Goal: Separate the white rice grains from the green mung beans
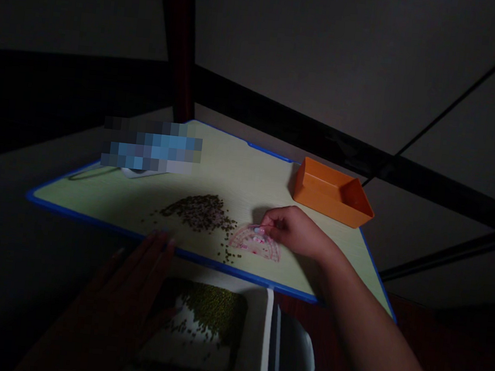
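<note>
My right hand pinches the top of a clear protractor with pink markings, which lies against the pale tabletop. Just left of it a heap of small dark green beans spreads out, with a few loose beans near the front edge. My left hand is in shadow, its fingers stretched out and their tips at the table's blue edge. Below that edge is a white container, partly covered by my left hand, with green beans gathered mostly on its far side.
An orange open box stands at the table's back right. At the back left is a blurred-out bluish object with a thin cable-like strip beside it. The pale table has a raised blue rim, and a wall runs behind it.
</note>
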### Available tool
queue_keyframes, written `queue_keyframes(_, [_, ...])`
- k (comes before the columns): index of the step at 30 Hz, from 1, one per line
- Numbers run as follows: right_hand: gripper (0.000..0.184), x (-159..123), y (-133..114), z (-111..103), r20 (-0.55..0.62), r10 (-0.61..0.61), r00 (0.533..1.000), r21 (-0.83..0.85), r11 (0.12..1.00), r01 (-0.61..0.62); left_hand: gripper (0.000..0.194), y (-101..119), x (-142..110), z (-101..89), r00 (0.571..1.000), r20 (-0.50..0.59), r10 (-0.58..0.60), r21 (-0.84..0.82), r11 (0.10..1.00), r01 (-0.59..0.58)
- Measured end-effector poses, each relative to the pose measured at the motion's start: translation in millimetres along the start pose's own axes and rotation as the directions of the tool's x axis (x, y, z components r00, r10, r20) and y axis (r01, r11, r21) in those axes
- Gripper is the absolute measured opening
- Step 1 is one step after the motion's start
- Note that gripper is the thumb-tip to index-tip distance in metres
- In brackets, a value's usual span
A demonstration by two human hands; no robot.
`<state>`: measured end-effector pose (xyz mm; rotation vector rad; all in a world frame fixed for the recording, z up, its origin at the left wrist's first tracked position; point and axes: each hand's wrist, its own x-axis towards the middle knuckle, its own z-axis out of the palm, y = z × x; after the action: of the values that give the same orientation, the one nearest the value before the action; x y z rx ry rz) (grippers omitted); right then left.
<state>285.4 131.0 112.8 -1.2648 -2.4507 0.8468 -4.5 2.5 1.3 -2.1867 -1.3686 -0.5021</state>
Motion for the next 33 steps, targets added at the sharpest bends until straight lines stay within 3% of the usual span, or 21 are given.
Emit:
queue_keyframes(9, [0.012, 1, -5, 5, -0.004, 0.016, 1.000, 0.003, 1.000, -0.016, 0.077, 6, -1, -0.3, 0.991, 0.076, -0.114, -0.125, 0.984, 0.123])
queue_keyframes(16, [0.014, 3, -5, 8, -0.001, 0.024, 1.000, -0.025, 0.999, -0.024, 0.078, 5, -4, 0.9, 0.992, 0.094, -0.080, -0.113, 0.989, 0.090])
queue_keyframes(23, [0.015, 2, -3, 5, 0.008, 0.046, 0.999, -0.013, 0.999, -0.046, 0.080, 7, 0, -1.5, 0.986, 0.094, -0.139, -0.142, 0.978, 0.152])
queue_keyframes(33, [0.015, 0, 0, -2, 0.012, 0.099, 0.995, -0.018, 0.995, -0.099, 0.080, 8, 4, -3.9, 0.987, 0.071, -0.142, -0.149, 0.977, 0.151])
